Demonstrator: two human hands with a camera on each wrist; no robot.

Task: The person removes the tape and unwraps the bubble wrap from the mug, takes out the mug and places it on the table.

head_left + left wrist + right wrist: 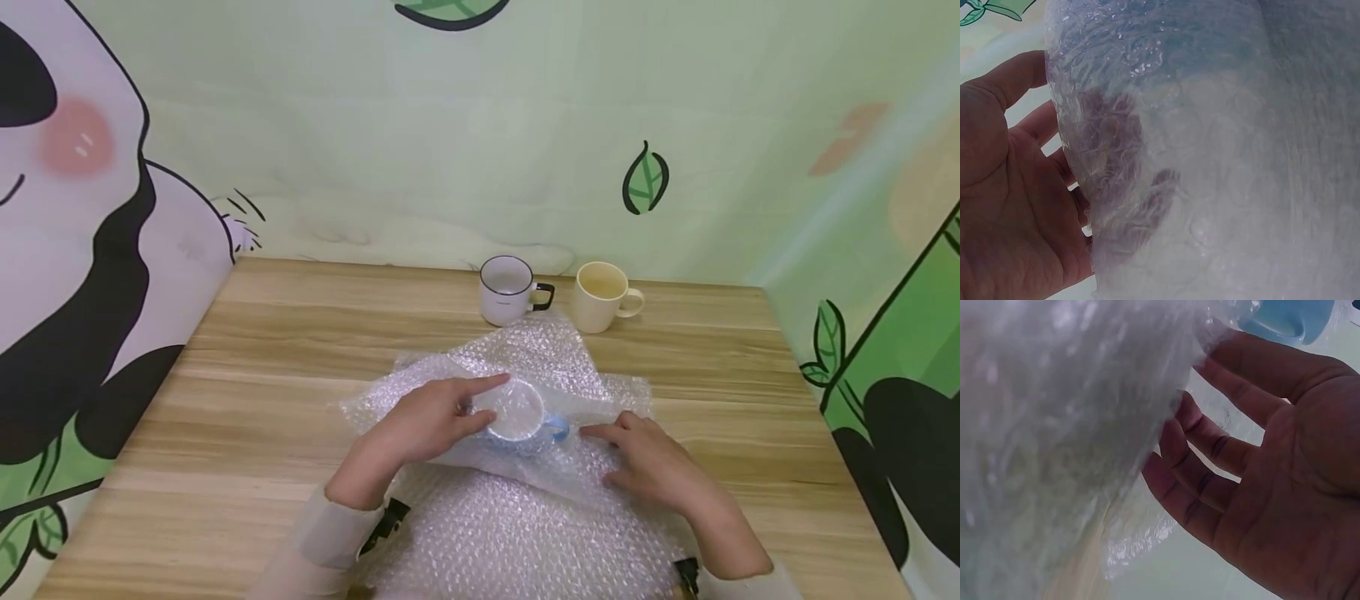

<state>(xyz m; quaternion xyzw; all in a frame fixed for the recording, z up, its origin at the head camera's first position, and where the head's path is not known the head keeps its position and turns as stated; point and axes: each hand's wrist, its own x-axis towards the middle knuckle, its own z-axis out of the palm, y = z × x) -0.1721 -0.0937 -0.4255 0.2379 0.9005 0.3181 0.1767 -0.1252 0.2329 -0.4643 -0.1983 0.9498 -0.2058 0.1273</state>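
Observation:
A light-blue mug (517,410) stands in the middle of a sheet of bubble wrap (495,533), part of which is folded up around it. The mug's blue handle (558,427) points right. My left hand (423,419) holds the mug's left side through the wrap, index finger along the far rim and thumb nearer me. In the left wrist view, fingers (1110,137) show dimly through the plastic. To the right of the handle, my right hand (651,460) pinches a fold of the wrap; the right wrist view shows its fingertips partly behind the sheet.
Behind the wrap stand a white mug (506,292) with a black rim and a cream mug (598,300), both near the table's back edge. The wrap's far corner reaches them. A wooden table (262,400) lies beneath, against a wall with printed panda drawings.

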